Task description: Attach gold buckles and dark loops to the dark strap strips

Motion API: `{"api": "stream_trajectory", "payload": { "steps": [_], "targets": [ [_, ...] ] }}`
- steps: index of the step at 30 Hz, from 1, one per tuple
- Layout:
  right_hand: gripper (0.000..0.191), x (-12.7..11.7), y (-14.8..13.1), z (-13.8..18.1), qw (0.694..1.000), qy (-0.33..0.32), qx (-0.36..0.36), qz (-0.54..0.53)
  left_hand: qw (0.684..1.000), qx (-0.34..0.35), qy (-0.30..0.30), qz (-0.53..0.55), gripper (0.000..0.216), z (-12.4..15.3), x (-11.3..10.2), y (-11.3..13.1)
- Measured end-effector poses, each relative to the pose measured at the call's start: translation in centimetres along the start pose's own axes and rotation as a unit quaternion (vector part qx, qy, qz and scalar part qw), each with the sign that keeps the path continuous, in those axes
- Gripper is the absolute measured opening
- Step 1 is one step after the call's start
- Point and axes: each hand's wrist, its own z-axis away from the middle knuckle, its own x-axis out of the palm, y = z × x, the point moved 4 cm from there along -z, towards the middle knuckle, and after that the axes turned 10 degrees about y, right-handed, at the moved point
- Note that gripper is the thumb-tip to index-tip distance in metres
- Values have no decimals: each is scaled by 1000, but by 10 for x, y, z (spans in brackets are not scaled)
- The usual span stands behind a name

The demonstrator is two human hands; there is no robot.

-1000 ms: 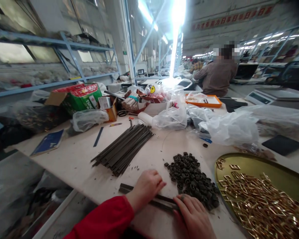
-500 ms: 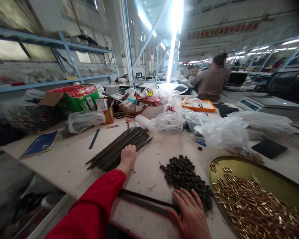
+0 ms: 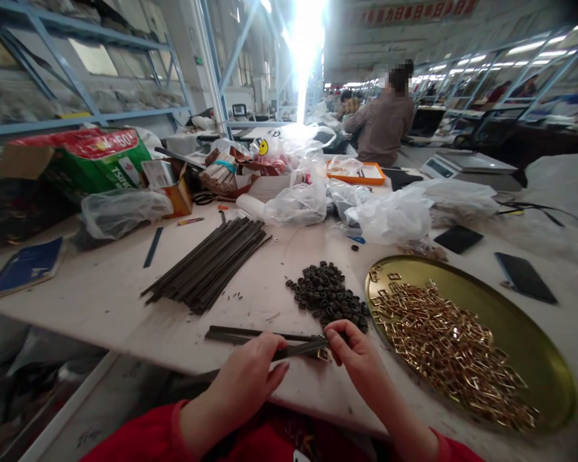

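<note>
My left hand (image 3: 248, 372) is closed around a long dark strip (image 3: 298, 348), which points right from its fingers. At the strip's far end, my right hand (image 3: 359, 353) pinches with thumb and forefinger. A small gold glint shows by those fingertips, too small to make out. More dark strips (image 3: 226, 335) lie on the table just behind my left hand. Beyond my right hand is a heap of small dark loops (image 3: 322, 289). To the right, a round gold tray (image 3: 501, 308) bears many gold rectangular buckles (image 3: 447, 353). A larger bundle of dark strips (image 3: 207, 263) lies farther left.
Clear plastic bags (image 3: 390, 212) and an orange tray (image 3: 361, 172) line the back. A blue booklet (image 3: 24, 266) and a green bag (image 3: 96, 163) are on the left. A phone (image 3: 525, 277) and a scale (image 3: 469, 168) stand right. A person (image 3: 385, 122) sits beyond.
My left hand has left the strip bundle and come nearer, now holding a strip. My right hand has lifted from the loops and closed at the strip's end. The view has shifted right.
</note>
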Motion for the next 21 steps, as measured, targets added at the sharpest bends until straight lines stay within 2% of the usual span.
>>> {"api": "stream_trajectory", "payload": {
  "steps": [3,5,6,7,9,10,11,12,14,21],
  "targets": [
    [27,8,-3,-4,997,-57,-43,41,973,-107,-90,182,15,-4,14,4],
    [26,6,-10,-16,980,-34,-126,152,936,-194,-121,268,17,-7,20,3],
    [25,5,-15,-24,955,-13,-177,238,915,-237,-123,304,16,-8,22,1],
    [23,6,-19,-31,916,-3,-217,338,892,-273,-121,339,14,-8,24,-1],
    [16,12,-22,-45,817,-16,-266,511,848,-321,-123,404,15,-7,27,-5],
    [13,16,-22,-51,777,-27,-277,564,829,-336,-125,430,17,-6,29,-6],
    [10,20,-22,-55,750,-36,-285,596,813,-348,-126,450,19,-6,30,-8],
    [9,24,-21,-57,737,-41,-289,610,800,-357,-124,466,21,-5,30,-10],
    [10,30,-20,-59,732,-48,-292,614,783,-370,-117,486,25,-5,31,-13],
    [11,34,-16,-59,711,-71,-302,632,756,-395,-124,507,26,-6,37,-22]
  ]
}}
